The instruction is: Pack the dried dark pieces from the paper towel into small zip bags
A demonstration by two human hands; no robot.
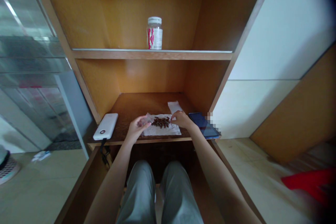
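A pile of small dark brown pieces lies on a white tissue on the low wooden shelf. My left hand is closed on a small clear plastic bag just left of the pile. On the pile's right edge, my right hand has its fingers pinched together; what they hold is too small to make out. Another small clear bag lies behind the tissue.
A white power bank with a cable lies at the shelf's left front. A dark phone lies at the right front. A white-capped jar stands on the upper shelf. A glass door hangs open on the left.
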